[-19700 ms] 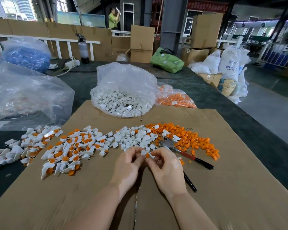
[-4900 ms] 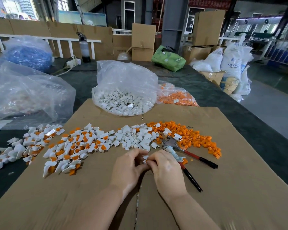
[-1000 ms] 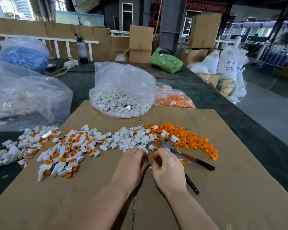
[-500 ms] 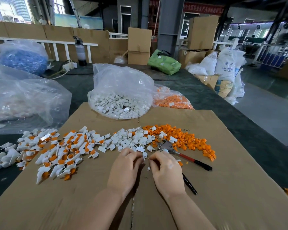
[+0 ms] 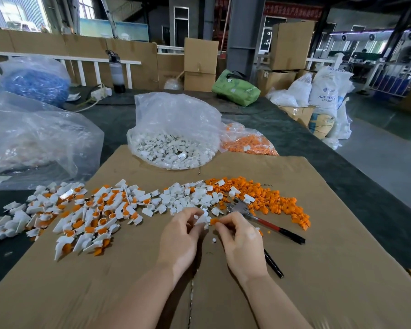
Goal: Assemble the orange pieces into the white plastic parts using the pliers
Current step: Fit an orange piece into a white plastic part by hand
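My left hand (image 5: pixel 180 236) pinches a white plastic part (image 5: pixel 201 219) just above the cardboard sheet (image 5: pixel 318 269). My right hand (image 5: pixel 241 238) pinches a small orange piece (image 5: pixel 214 221) right beside that part, nearly touching it. The pliers (image 5: pixel 266 222), with red and black handles, lie untouched on the cardboard to the right of my hands. Loose white parts (image 5: pixel 185 198) sit just beyond my fingers, and loose orange pieces (image 5: pixel 266 195) spread to the right. A pile of assembled white-and-orange parts (image 5: pixel 88 217) lies to the left.
A clear bag of white parts (image 5: pixel 173 138) and a bag of orange pieces (image 5: pixel 247 143) stand behind the cardboard. Large clear bags (image 5: pixel 33 136) crowd the left side of the dark table (image 5: pixel 318 148). A tiny white bit (image 5: pixel 214 240) lies between my hands.
My hands have drawn slightly apart. The left now holds up a white part and the right an orange piece beside it. The pliers have not moved.
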